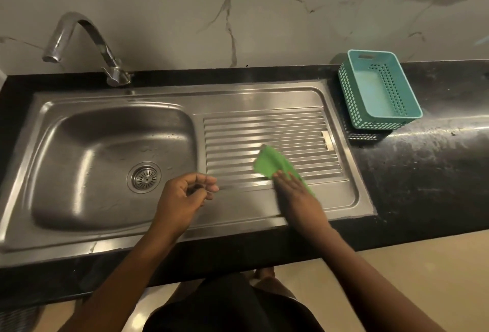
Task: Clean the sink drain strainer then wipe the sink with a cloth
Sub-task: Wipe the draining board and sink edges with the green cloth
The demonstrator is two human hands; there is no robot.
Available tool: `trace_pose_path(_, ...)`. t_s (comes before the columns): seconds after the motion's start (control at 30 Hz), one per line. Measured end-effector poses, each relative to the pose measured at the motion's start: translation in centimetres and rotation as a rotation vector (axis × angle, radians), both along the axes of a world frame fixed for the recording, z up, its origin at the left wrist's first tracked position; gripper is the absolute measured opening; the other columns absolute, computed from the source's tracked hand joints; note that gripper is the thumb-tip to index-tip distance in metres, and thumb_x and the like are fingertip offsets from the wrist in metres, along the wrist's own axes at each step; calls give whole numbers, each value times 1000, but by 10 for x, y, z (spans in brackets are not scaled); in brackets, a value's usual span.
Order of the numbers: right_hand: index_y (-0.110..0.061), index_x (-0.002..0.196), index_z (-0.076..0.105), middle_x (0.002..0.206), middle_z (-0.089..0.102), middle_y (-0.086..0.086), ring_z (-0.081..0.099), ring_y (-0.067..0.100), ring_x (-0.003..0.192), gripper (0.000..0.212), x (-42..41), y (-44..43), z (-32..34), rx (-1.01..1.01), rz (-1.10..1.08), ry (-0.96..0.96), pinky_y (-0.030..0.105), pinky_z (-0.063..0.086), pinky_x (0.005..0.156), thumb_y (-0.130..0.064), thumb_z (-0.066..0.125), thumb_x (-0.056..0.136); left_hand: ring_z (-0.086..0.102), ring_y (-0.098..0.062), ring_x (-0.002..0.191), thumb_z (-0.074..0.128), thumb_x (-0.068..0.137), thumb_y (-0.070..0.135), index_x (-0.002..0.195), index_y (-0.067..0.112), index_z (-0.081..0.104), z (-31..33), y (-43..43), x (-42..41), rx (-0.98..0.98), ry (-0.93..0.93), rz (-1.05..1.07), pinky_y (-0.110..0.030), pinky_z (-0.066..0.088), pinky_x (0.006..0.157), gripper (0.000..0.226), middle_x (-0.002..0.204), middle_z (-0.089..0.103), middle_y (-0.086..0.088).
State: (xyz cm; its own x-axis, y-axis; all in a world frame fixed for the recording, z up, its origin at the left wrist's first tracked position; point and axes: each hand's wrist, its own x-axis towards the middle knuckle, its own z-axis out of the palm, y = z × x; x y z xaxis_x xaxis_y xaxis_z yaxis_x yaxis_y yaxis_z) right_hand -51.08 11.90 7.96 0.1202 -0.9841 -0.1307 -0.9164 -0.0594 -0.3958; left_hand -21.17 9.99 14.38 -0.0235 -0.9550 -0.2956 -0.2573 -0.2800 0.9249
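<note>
While the right hand (295, 194) presses flat on the green cloth (270, 161), the left hand (182, 195) has a loose, empty grip

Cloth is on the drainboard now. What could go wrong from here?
The right hand presses the green cloth with straight fingers, not gripping it, so it may slip on the ridged drainboard. Droplets show in the basin near the strainer; that part could get skipped. A wide stroke rightward might nudge the teal basket.

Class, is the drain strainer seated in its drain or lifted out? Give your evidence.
Seated: the drain strainer sits flush inside its ring in the floor of the sink basin.
</note>
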Motion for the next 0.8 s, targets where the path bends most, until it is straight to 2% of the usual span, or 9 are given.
trace_pose_path(0.07,-23,157,45,166,38,-3,32,19,156,58,-39,5,11,32,-111,30,44,30,127,-6,54,102,79,-18,84,56,93,-10,99,27,79,-1,2,-1,2,-4,-12,-36,60,76,44,94,84,1)
trace_pose_path(0.17,-18,157,45,166,38,4,31,26,156,75,-70,8,21,77,-295,37,44,29,127,12,52,88,79,-18,85,56,93,-9,100,28,79,-3,4,0,-3,-5,-12,-37,61,76,44,95,83,0)
trace_pose_path(0.3,-9,157,41,167,34,12,26,34,157,70,-34,1,11,61,-479,10,50,28,127,10,47,90,79,-18,86,56,94,-8,101,28,79,-6,7,5,-4,-16,-18,-34,61,75,43,96,83,1)
trace_pose_path(0.4,-9,160,32,171,25,13,16,37,159,64,14,6,-5,44,-372,43,46,20,129,5,42,99,79,-18,86,57,94,-8,102,27,79,-9,9,6,9,-12,-25,-32,60,74,42,96,83,2)
trace_pose_path(0.53,-16,163,27,173,21,6,8,35,161,68,100,12,-6,54,-103,-56,44,17,128,3,44,100,78,-18,83,56,92,-12,99,24,79,-8,7,-2,14,-7,-39,-33,59,74,43,93,83,-1)
trace_pose_path(0.67,-5,156,40,162,41,18,31,34,154,56,179,13,-7,55,250,-66,42,15,130,-10,50,102,80,-24,86,55,90,-17,93,20,79,-5,-2,-16,4,25,-18,-40,61,87,45,88,84,-7)
trace_pose_path(0.73,-4,152,46,158,46,18,37,32,151,53,174,10,-5,65,291,-108,40,20,129,-10,53,100,80,-25,90,55,91,-16,94,19,79,-5,-5,-19,-1,23,-26,-40,61,88,43,89,84,-6)
trace_pose_path(0.8,-10,155,45,162,43,11,34,29,153,56,143,10,-3,58,346,-118,40,26,127,-11,54,100,80,-22,86,54,90,-15,93,23,79,-5,-7,-20,-10,20,-44,-35,61,81,45,89,84,-4)
